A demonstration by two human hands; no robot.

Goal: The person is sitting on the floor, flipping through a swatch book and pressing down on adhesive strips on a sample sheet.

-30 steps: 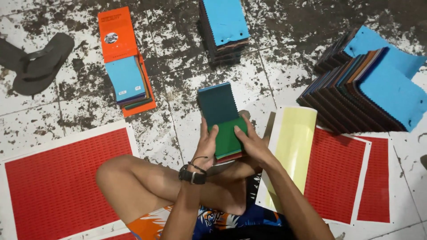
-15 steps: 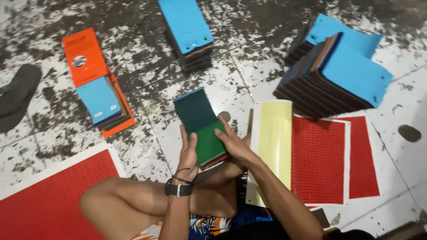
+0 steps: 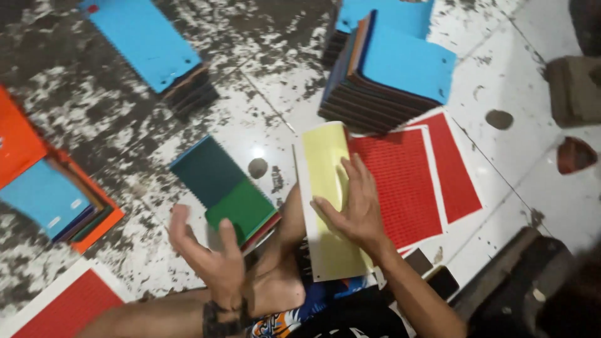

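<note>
Hands working over swatch stacks and a yellow sheet on a stained tile floor.

The right hand (image 3: 354, 206) is lying flat, fingers spread, on the yellow sheet (image 3: 325, 163), pressing rather than gripping. The left hand (image 3: 210, 250) is hovering unclenched and holding nothing, just beside the green-topped swatch stack (image 3: 222, 191), which is resting near the knee. A red dotted sheet (image 3: 407, 175) is lying under the yellow sheet's far edge.

A pale yellow sheet (image 3: 325, 188) is lying flat on the floor, at three o'clock of a green-topped swatch stack (image 3: 226, 195) that is resting tilted.
</note>
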